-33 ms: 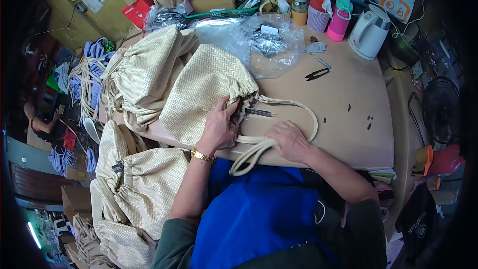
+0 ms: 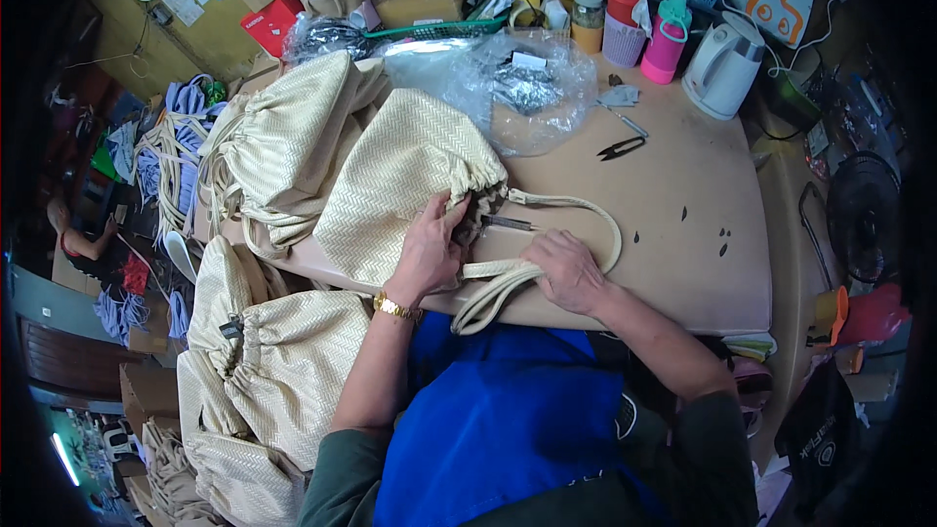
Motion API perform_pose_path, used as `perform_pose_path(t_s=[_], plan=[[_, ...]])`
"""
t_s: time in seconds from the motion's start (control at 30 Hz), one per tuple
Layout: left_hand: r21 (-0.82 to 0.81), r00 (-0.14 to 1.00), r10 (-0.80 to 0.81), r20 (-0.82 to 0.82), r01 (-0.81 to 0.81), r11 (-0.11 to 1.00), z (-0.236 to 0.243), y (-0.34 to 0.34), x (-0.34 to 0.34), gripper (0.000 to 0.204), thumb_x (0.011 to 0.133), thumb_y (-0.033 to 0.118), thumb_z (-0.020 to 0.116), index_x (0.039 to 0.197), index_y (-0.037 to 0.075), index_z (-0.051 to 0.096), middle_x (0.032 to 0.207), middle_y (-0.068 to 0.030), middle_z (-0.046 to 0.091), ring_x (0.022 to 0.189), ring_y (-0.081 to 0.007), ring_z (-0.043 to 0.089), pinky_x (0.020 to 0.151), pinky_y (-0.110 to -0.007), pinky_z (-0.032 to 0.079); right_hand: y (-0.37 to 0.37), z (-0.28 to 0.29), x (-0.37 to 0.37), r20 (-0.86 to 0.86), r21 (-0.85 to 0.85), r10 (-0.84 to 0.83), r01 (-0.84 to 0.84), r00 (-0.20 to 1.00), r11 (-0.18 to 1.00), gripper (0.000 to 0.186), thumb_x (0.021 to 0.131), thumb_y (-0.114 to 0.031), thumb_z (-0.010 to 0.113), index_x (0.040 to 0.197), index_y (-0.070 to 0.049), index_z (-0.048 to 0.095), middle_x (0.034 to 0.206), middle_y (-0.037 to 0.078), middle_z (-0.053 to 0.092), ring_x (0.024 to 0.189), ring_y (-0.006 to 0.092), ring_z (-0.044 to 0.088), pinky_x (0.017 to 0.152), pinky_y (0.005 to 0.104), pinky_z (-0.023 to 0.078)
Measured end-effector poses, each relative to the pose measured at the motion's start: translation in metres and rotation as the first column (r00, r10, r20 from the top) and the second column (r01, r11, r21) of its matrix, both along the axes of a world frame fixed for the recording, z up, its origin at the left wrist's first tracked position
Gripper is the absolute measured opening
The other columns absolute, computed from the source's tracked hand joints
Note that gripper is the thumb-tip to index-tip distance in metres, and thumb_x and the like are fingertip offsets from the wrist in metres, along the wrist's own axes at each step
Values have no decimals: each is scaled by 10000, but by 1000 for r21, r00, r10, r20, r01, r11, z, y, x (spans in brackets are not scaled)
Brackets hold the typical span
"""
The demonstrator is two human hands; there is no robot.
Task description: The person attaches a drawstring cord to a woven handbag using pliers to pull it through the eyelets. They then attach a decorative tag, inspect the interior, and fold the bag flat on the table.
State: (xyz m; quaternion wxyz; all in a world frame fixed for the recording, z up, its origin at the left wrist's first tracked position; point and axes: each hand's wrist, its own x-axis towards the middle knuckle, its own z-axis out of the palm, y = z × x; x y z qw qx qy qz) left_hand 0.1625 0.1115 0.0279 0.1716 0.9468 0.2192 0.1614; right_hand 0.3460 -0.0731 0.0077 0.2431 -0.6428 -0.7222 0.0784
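A cream drawstring bag [image 2: 395,161] with a herringbone weave lies on the brown tabletop, its gathered mouth turned to the right. My left hand [image 2: 429,244], a gold watch on its wrist, grips the edge of that mouth, its thumb and fingers partly inside the folds. Out of the opening sticks a thin dark tag [image 2: 508,222], seen nearly edge-on. My right hand [image 2: 564,271] is closed around the bag's cream cord [image 2: 488,304], which hangs in loops at the table's front edge. Another length of cord arcs behind the right hand.
More cream bags [image 2: 283,127] are piled at the left, with others [image 2: 293,351] below beside my lap. Thread snips [image 2: 622,147] and a plastic bag [image 2: 547,88] lie farther back. A white kettle [image 2: 724,63] and a pink bottle [image 2: 666,44] stand at the back right. A person sits far left.
The dark tag has turned from showing its flat side to nearly edge-on. My right hand and the cord loops have shifted slightly; my left hand stays on the bag.
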Motion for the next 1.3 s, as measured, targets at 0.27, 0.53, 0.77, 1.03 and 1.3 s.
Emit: perform_pose_path(t_s=[0.27, 0.53, 0.77, 1.03, 1.3], plan=[[128, 983, -86, 162, 65, 990, 79, -20, -4, 569, 782, 79, 673, 1331, -4, 553, 1337, -237, 512, 1103, -377, 568, 951, -410, 484, 87, 30, -18, -57, 534, 256, -187, 965, 824, 300, 720, -52, 604, 1017, -9, 607, 988, 193, 645, 976, 372, 639, 850, 437, 534], [280, 918, -378, 120, 334, 900, 179, -40, 26, 484, 735, -26, 573, 1205, 50, 660, 1261, -205, 592, 1070, -366, 609, 938, -420, 497, 106, 96, 24, -111, -52, 222, -229, 969, 972, 449, 862, -281, 596, 1264, -85, 557, 1255, 126, 596, 1111, 265, 604, 974, 361, 469], [-509, 863, -470, 184, 493, 706, 195, 40, 36, 616, 670, -114, 411, 1197, 31, 694, 1130, -123, 681, 1113, -204, 615, 1004, -306, 449, 84, 259, 28, 264, -734, 563, -216, 783, 644, 503, 903, -332, 593, 1275, 4, 560, 1190, 214, 635, 1091, 384, 611, 990, 433, 471], [-466, 862, -477, 170, 497, 732, 123, 34, 43, 493, 736, -90, 455, 1183, 6, 639, 1207, -200, 625, 1133, -335, 604, 1015, -386, 451, -17, 236, 129, -36, -178, 382, -382, 924, 907, 405, 838, -189, 753, 1201, -41, 653, 1313, 186, 588, 1264, 305, 536, 1048, 418, 413], [-443, 823, -493, 282, 568, 694, 140, 1, 22, 378, 906, 280, 684, 1204, 59, 613, 1511, -272, 311, 1370, -398, 385, 1108, -471, 357, 1, 202, 105, -463, -71, 401, -484, 791, 872, 315, 900, -31, 595, 1207, -62, 657, 1331, 135, 552, 1163, 236, 551, 993, 370, 434]])
